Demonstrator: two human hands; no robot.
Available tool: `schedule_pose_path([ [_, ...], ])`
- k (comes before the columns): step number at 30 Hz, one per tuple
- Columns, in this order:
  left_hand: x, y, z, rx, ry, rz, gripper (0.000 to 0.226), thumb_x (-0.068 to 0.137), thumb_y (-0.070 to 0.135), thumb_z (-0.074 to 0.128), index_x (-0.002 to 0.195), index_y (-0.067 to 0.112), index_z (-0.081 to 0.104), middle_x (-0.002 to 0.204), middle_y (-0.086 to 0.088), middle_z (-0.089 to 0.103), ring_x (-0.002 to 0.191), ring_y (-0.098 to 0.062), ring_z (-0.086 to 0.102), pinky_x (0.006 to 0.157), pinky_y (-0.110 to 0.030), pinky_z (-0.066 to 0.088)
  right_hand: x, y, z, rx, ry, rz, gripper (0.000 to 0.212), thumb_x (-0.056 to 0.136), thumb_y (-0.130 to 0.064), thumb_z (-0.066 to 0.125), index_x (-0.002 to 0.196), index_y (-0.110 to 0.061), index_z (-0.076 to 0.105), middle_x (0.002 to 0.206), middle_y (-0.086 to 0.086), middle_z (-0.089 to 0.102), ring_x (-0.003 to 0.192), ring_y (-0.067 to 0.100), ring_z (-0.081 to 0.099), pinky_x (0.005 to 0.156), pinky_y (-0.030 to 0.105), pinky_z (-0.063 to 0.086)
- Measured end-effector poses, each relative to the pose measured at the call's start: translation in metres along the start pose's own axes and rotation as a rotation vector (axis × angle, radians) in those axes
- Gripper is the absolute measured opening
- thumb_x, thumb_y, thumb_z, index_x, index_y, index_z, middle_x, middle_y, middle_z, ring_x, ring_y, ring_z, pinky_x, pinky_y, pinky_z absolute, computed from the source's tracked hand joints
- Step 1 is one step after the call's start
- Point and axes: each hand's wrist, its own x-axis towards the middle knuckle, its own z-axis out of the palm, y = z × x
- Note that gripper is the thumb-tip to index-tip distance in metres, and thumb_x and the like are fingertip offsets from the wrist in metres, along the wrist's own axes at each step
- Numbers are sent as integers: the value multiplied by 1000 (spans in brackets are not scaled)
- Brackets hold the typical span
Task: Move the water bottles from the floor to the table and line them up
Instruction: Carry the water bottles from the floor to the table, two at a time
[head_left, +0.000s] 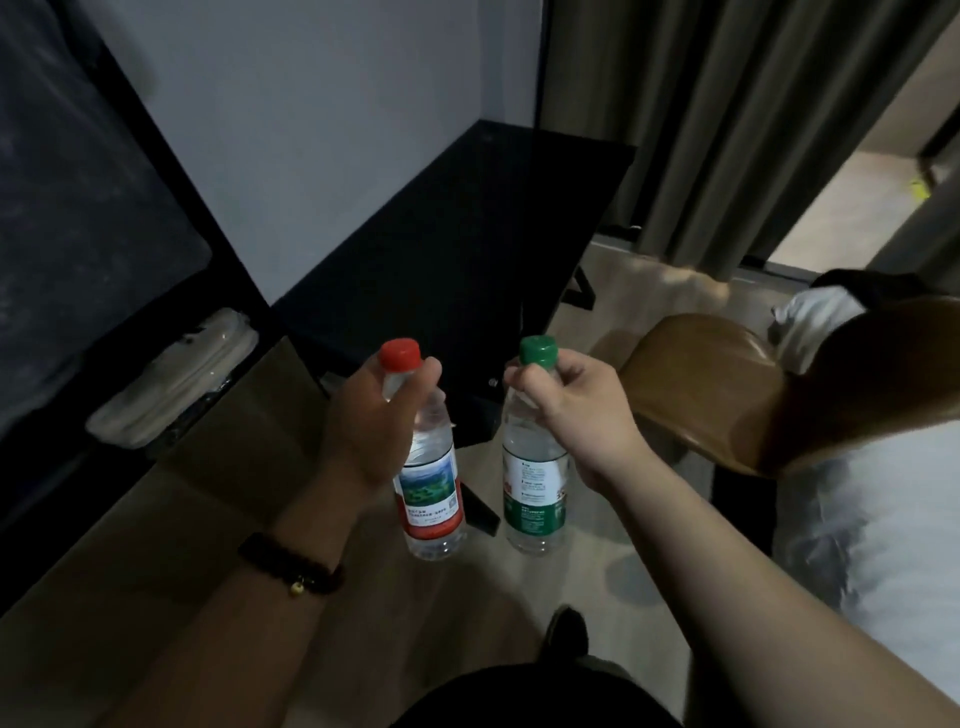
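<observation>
My left hand (366, 421) grips the neck of a clear water bottle with a red cap and red label (428, 493). My right hand (576, 410) grips the neck of a second clear bottle with a green cap and green label (530, 499). Both bottles hang upright in the air above the floor, side by side and a little apart. The black table (467, 218) stands just beyond them against the white wall, and its top is dark and bare.
A brown wooden chair (727, 395) stands to the right of the table. Grey curtains (753, 119) hang behind it. A dark bed frame with a pale zipped bag (171, 379) is on the left. A small black object (480, 512) lies on the floor between the bottles.
</observation>
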Motion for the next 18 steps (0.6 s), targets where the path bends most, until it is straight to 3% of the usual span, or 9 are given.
schedule_pose_path([
  [4, 48, 7, 31, 0, 122, -20, 37, 84, 62, 61, 86, 27, 69, 82, 2, 76, 75, -12, 74, 70, -36, 54, 75, -10, -26, -48, -149, -18, 43, 70, -42, 75, 85, -2, 70, 70, 4, 65, 64, 15, 60, 62, 32, 49],
  [8, 94, 9, 48, -14, 193, -89, 46, 77, 77, 64, 91, 34, 70, 86, 2, 77, 83, -16, 75, 82, -51, 60, 143, -17, -33, -25, -247, -30, 48, 73, -39, 75, 88, 6, 66, 73, 12, 64, 67, 21, 59, 64, 34, 48],
  [11, 129, 0, 54, -16, 233, -126, 53, 71, 82, 64, 93, 34, 70, 87, 0, 77, 84, -18, 75, 84, -56, 60, 192, -19, -31, -41, -322, -25, 29, 78, -32, 74, 89, -5, 73, 82, 22, 70, 72, 20, 65, 69, 39, 54],
  [14, 166, -10, 59, -14, 279, -151, 55, 68, 84, 65, 93, 36, 71, 88, 1, 77, 86, -19, 75, 86, -57, 59, 238, -14, -22, -106, -374, -79, 10, 86, -22, 73, 90, -14, 76, 91, 21, 71, 79, 18, 67, 78, 44, 56],
  [18, 221, -27, 64, -3, 355, -172, 59, 65, 88, 62, 91, 36, 70, 86, 3, 77, 84, -17, 75, 84, -55, 60, 298, -7, -8, -188, -447, -144, 6, 90, -19, 71, 94, -17, 76, 87, 6, 74, 82, 10, 69, 78, 30, 54],
])
